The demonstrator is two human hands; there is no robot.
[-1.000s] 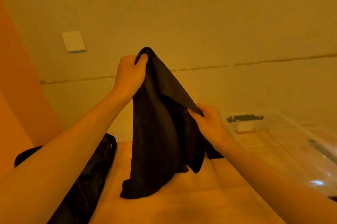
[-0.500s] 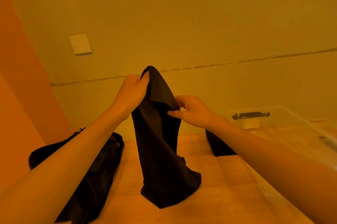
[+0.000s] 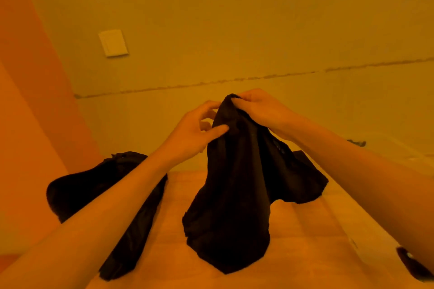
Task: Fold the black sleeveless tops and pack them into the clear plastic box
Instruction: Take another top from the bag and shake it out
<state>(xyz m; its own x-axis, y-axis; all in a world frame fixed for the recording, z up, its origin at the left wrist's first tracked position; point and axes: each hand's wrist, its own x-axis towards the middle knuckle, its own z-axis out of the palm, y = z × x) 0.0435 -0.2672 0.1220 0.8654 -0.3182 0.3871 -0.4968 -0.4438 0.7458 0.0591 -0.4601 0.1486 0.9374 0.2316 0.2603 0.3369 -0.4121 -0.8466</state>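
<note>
A black sleeveless top (image 3: 234,183) hangs in front of me, its lower part bunched on the wooden table (image 3: 305,237). My right hand (image 3: 260,110) pinches the top's highest point. My left hand (image 3: 197,129) holds the cloth just below and to the left, thumb on the front, fingers curled behind the edge. A pile of more black tops (image 3: 98,183) lies on the table under my left forearm. The clear plastic box (image 3: 389,150) stands at the far right, largely hidden by my right arm; its black latch (image 3: 357,143) shows.
A plain wall with a white switch plate (image 3: 113,42) rises right behind the table. An orange wall closes the left side. Another black latch (image 3: 408,263) of the box shows at the lower right edge.
My right hand rose from the top's side edge to its peak and took hold there. My left hand slipped down off the peak. The top sank and bunched on the table.
</note>
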